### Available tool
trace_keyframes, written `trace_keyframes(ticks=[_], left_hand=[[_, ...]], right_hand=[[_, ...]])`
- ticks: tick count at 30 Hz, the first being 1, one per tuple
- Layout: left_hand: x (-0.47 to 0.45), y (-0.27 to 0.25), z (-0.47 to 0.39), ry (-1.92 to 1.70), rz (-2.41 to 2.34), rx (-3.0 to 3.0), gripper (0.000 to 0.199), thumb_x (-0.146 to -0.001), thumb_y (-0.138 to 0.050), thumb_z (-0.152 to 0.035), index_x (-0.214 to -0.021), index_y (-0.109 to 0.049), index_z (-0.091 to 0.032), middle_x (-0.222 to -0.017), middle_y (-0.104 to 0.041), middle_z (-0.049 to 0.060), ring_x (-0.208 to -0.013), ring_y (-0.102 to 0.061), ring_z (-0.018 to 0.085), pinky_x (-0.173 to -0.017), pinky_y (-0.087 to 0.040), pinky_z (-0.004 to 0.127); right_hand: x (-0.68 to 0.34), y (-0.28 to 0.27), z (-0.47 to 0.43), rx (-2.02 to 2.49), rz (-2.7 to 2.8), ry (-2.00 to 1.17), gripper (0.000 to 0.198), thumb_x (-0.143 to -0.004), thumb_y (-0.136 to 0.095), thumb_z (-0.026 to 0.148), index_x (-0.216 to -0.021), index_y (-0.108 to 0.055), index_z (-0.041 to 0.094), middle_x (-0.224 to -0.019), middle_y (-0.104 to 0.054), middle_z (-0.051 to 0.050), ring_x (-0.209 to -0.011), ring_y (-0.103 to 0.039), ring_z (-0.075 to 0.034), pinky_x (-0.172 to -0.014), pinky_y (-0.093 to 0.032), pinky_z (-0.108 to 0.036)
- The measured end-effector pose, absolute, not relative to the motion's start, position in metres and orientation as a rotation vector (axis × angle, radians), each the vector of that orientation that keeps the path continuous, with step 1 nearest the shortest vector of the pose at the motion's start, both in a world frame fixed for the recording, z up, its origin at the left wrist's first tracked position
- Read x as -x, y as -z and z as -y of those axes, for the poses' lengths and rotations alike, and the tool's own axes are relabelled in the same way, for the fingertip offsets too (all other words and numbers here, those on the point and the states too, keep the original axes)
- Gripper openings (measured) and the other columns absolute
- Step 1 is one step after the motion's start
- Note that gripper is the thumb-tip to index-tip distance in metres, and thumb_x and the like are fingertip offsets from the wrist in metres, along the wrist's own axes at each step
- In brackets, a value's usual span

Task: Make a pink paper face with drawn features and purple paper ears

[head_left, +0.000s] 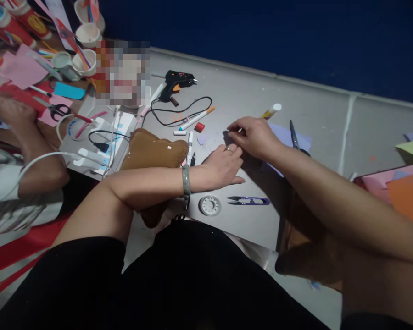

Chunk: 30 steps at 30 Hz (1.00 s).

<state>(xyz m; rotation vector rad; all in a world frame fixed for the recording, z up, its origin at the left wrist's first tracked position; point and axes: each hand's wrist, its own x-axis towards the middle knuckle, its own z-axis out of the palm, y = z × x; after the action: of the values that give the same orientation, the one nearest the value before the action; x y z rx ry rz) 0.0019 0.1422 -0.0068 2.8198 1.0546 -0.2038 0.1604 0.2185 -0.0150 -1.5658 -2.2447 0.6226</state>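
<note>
1. While the left hand (pixel 223 167) reaches near scraps (pixel 202 139), the right hand (pixel 254 135) bends beside it.
2. Whether either grip holds anything, I cannot tell.
3. Paper (pixel 283 132) lies by the right hand, on the table (pixel 241 91).

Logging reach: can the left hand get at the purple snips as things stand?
Probably yes: the purple snips lie uncovered on the table, just on the near side of the left hand. The white roll sits left of their tips, seemingly not in the way.

Worktop (pixel 320 123) grey; glue gun (pixel 181 79) black with orange trigger (pixel 176 88); cushion (pixel 151 149) brown; snips (pixel 258 204) purple-handled; paper (pixel 294 133) lilac; cap (pixel 199 127) red; bangle (pixel 186 181) grey-green.
</note>
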Motion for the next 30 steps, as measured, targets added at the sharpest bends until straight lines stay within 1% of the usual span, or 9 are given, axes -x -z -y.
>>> trace_keyframes(ticks=[4,7,12,15,18,23,25,27,30], left_hand=[[-0.001,0.002,-0.141,0.208,-1.056,-2.811,0.064,-0.115,-0.056,-0.06,-0.146,-0.075,-0.007,-0.155,-0.068,0.025,-0.142,-0.06,0.037,-0.111,-0.044,0.041],[-0.001,-0.001,-0.142,0.214,-1.043,-2.799,0.065,-0.115,-0.055,-0.06,-0.146,-0.075,-0.007,-0.152,-0.069,0.024,-0.14,-0.061,0.038,-0.111,-0.044,0.041],[-0.001,-0.002,-0.142,0.201,-1.034,-2.806,0.064,-0.115,-0.055,-0.06,-0.146,-0.077,-0.008,-0.151,-0.071,0.023,-0.139,-0.061,0.038,-0.111,-0.043,0.041],[0.0,-0.003,-0.141,0.211,-1.029,-2.799,0.064,-0.115,-0.054,-0.06,-0.146,-0.078,-0.009,-0.152,-0.072,0.023,-0.14,-0.06,0.038,-0.111,-0.043,0.042],[0.001,-0.002,-0.141,0.221,-1.019,-2.797,0.064,-0.116,-0.052,-0.06,-0.146,-0.077,-0.009,-0.153,-0.072,0.023,-0.141,-0.06,0.038,-0.111,-0.043,0.042],[0.001,0.002,-0.142,0.196,-1.005,-2.806,0.063,-0.116,-0.053,-0.061,-0.141,-0.08,-0.009,-0.153,-0.072,0.023,-0.145,-0.06,0.038,-0.112,-0.044,0.043],[0.001,0.003,-0.141,0.177,-1.008,-2.81,0.063,-0.115,-0.055,-0.061,-0.139,-0.08,-0.008,-0.152,-0.072,0.024,-0.144,-0.06,0.038,-0.112,-0.045,0.042],[0.0,0.003,-0.141,0.172,-1.028,-2.813,0.065,-0.114,-0.057,-0.061,-0.142,-0.078,-0.007,-0.155,-0.069,0.025,-0.145,-0.06,0.038,-0.113,-0.045,0.042],[0.0,0.0,-0.139,0.221,-1.058,-2.807,0.07,-0.114,-0.059,-0.059,-0.153,-0.07,-0.002,-0.16,-0.066,0.027,-0.147,-0.059,0.039,-0.115,-0.045,0.042]], right_hand=[[-0.161,0.028,-0.242,1.662,2.247,-0.63,0.018,-0.085,-0.073,0.019,-0.09,-0.088,0.027,-0.089,-0.085,-0.006,-0.093,-0.081,-0.032,-0.092,-0.062,-0.047],[-0.164,0.031,-0.248,1.66,2.294,-0.607,0.015,-0.082,-0.076,0.019,-0.084,-0.086,0.029,-0.081,-0.082,-0.004,-0.09,-0.08,-0.032,-0.089,-0.062,-0.046],[-0.166,0.035,-0.256,1.671,2.406,-0.546,0.007,-0.081,-0.078,0.024,-0.076,-0.079,0.029,-0.075,-0.077,-0.005,-0.088,-0.078,-0.033,-0.088,-0.06,-0.046],[-0.166,0.04,-0.263,1.654,2.457,-0.538,0.011,-0.083,-0.08,0.031,-0.073,-0.075,0.029,-0.07,-0.073,-0.006,-0.085,-0.076,-0.032,-0.086,-0.059,-0.046],[-0.164,0.039,-0.264,1.671,2.467,-0.533,0.017,-0.082,-0.082,0.032,-0.069,-0.071,0.029,-0.065,-0.068,-0.005,-0.081,-0.073,-0.031,-0.083,-0.058,-0.045],[-0.163,0.008,-0.237,1.709,2.349,-0.534,0.006,-0.084,-0.075,0.025,-0.079,-0.075,0.028,-0.072,-0.074,-0.006,-0.086,-0.077,-0.033,-0.084,-0.06,-0.046],[-0.168,-0.007,-0.22,1.739,2.248,-0.525,0.008,-0.083,-0.073,0.02,-0.082,-0.077,0.027,-0.077,-0.077,-0.006,-0.085,-0.078,-0.032,-0.085,-0.062,-0.046],[-0.177,-0.016,-0.206,1.759,2.141,-0.514,0.009,-0.082,-0.072,0.017,-0.081,-0.077,0.025,-0.079,-0.078,-0.006,-0.082,-0.078,-0.031,-0.086,-0.062,-0.047],[-0.192,-0.01,-0.195,1.748,1.957,-0.596,0.008,-0.082,-0.074,0.018,-0.08,-0.075,0.025,-0.082,-0.079,-0.006,-0.076,-0.075,-0.027,-0.081,-0.062,-0.047]])
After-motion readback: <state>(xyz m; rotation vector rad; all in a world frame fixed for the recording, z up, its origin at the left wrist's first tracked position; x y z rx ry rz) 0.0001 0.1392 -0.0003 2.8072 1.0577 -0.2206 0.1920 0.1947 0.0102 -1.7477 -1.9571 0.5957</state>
